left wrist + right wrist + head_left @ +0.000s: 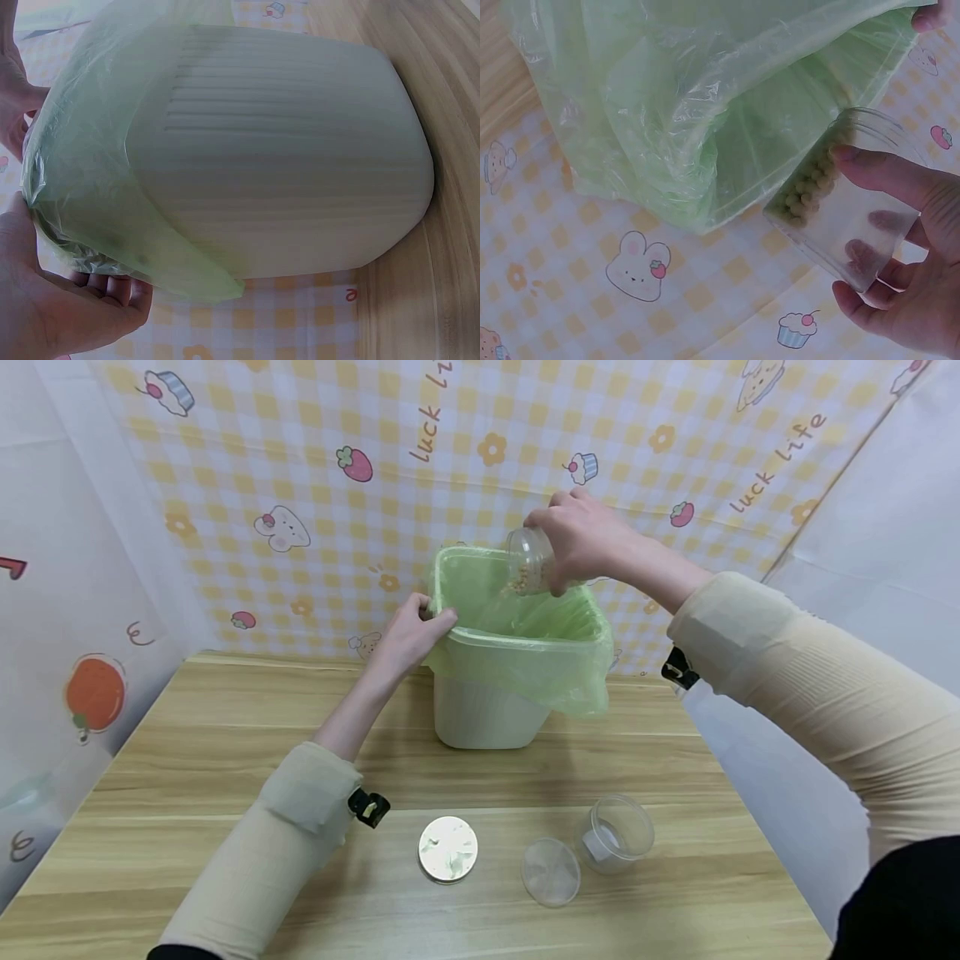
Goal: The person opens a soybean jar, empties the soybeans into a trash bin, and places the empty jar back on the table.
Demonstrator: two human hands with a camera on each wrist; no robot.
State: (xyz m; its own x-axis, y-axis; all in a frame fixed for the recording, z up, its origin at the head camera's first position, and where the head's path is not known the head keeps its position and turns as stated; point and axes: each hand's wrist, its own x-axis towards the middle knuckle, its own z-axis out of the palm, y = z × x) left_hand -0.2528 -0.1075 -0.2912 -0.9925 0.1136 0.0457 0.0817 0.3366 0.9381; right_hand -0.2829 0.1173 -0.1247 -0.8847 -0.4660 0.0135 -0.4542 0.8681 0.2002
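My right hand point(588, 539) grips a clear plastic jar point(881, 202), tilted over the mouth of a trash bin point(487, 718). Pale yellow round beans point(810, 191) lie along the jar's lower side, and some appear near its mouth in the head view. A thin green bag point(525, 668) lines the bin and hangs over its rim. At the bin's left corner my left hand point(408, 639) pinches the bagged rim, thumb on one side and curled fingers on the other in the left wrist view. The bin's inside bottom is hidden.
On the wooden table point(225, 760) in front of the bin lie a shiny round lid point(447, 849), a clear lid point(551, 872) and an open clear container point(615, 833) with a white piece at its base. A checked patterned backdrop point(300, 468) stands behind the bin.
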